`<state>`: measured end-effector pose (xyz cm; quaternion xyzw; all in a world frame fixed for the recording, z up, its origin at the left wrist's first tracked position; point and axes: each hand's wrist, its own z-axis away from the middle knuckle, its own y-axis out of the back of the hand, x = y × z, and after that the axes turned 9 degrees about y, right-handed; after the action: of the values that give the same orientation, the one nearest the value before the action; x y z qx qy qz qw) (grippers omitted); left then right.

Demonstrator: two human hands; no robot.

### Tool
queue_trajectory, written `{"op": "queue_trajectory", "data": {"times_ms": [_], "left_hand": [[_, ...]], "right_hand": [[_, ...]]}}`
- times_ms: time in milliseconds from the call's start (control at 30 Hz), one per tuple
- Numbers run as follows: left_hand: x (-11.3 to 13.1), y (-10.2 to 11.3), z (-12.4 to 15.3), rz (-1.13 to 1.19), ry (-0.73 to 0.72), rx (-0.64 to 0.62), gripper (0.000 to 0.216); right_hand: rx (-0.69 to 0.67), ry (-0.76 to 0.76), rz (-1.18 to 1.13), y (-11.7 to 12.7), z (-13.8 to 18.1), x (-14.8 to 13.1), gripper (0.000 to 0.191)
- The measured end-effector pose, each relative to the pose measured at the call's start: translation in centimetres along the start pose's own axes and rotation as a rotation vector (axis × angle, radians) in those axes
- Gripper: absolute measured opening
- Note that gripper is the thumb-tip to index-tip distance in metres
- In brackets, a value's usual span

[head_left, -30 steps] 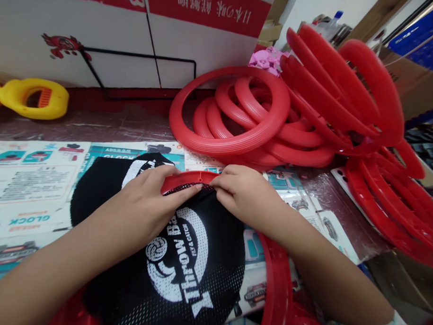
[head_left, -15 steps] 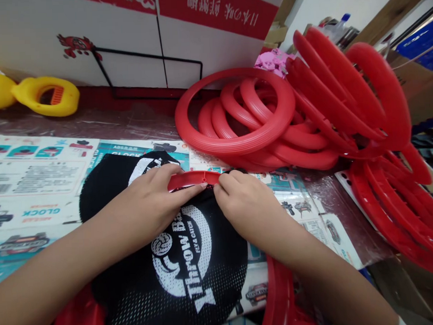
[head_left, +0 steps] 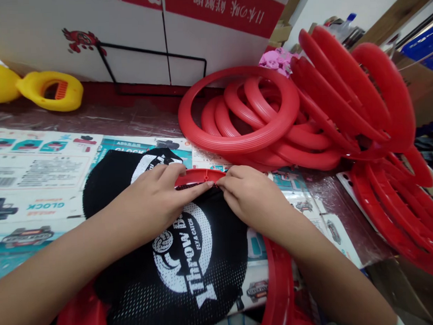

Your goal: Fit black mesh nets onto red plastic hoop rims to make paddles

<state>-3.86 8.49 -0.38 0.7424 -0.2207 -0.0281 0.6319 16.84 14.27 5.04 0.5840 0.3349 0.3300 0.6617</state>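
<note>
A black mesh fabric piece [head_left: 142,283] with white "Throw Ball" print lies in front of me, partly over a red plastic ring [head_left: 277,279]. The ring's ribbed inner side [head_left: 197,175] shows between my hands. My left hand [head_left: 160,193] is closed on the ring's far edge and the cloth, its thumb stretched along the rim to the right. Beside that thumb tip, my right hand [head_left: 248,190] pinches the fabric's edge against the rim. The right fingertips are partly hidden, and most of the ring lies under the cloth.
Several smooth red rings [head_left: 237,143] are stacked at the back, with red ring halves [head_left: 356,91] leaning on the right. Yellow plastic parts [head_left: 70,99] lie at the far left. A white-and-red carton [head_left: 137,32] stands behind. Printed cardboard [head_left: 32,164] covers the table.
The right hand has shifted slightly up and right along the rim, with its fingers drawn closer together. The whole view has also shifted a little.
</note>
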Motion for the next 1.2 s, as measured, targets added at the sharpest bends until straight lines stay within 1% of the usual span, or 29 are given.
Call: {"op": "queue_trajectory", "data": {"times_ms": [67, 167, 267, 367, 433, 533, 667, 767, 833, 900, 1000, 1067, 1200], "left_hand": [[0.2, 0.1, -0.2, -0.035, 0.011, -0.027, 0.053], [-0.1, -0.3, -0.4, -0.092, -0.032, -0.021, 0.05], [-0.6, -0.7, -0.4, -0.048, -0.05, 0.029, 0.049], [-0.9, -0.4, -0.4, 0.042, -0.016, 0.103, 0.047], [-1.1, 0.0, -0.3, 0.058, 0.041, 0.116, 0.044], [-1.4, 0.6, 0.0, 0.036, 0.117, 0.082, 0.044], [-1.8, 1.3, 0.8, -0.066, 0.178, 0.009, 0.05], [-1.7, 1.8, 1.0, -0.151, 0.224, -0.041, 0.052], [-1.6, 1.8, 0.8, -0.166, 0.185, -0.043, 0.049], [-1.5, 1.5, 0.3, -0.137, 0.115, -0.004, 0.046], [-1.4, 0.6, -0.3, -0.015, 0.04, 0.07, 0.044], [-1.4, 0.0, -0.6, 0.068, 0.043, 0.08, 0.044], [-1.3, -0.7, -0.8, 0.159, 0.116, 0.026, 0.042]], "right_hand": [[0.009, 0.016, 0.042, -0.1, 0.0, -0.2, 0.022], [0.047, 0.045, 0.108, -0.2, 0.1, -0.3, 0.02], [0.055, 0.045, 0.14, 0.0, 0.3, -0.4, 0.02], [0.055, 0.002, 0.096, 0.7, 0.5, -0.7, 0.019], [0.051, -0.024, 0.024, 1.3, 0.8, -1.0, 0.02], [-0.001, -0.036, -0.054, 1.5, 1.0, -1.7, 0.024], [-0.102, -0.093, -0.024, 0.3, 0.4, -2.3, 0.025], [-0.105, -0.141, 0.037, -0.7, -0.5, -2.2, 0.029], [-0.091, -0.171, 0.064, -1.1, -1.0, -2.2, 0.035], [-0.088, -0.189, 0.062, -1.2, -1.2, -2.1, 0.036], [-0.046, -0.171, 0.027, -1.1, -1.2, -2.3, 0.028], [0.004, -0.152, 0.015, -1.2, -1.0, -2.4, 0.025], [0.045, -0.138, 0.003, -1.8, -0.6, -2.6, 0.02]]}}
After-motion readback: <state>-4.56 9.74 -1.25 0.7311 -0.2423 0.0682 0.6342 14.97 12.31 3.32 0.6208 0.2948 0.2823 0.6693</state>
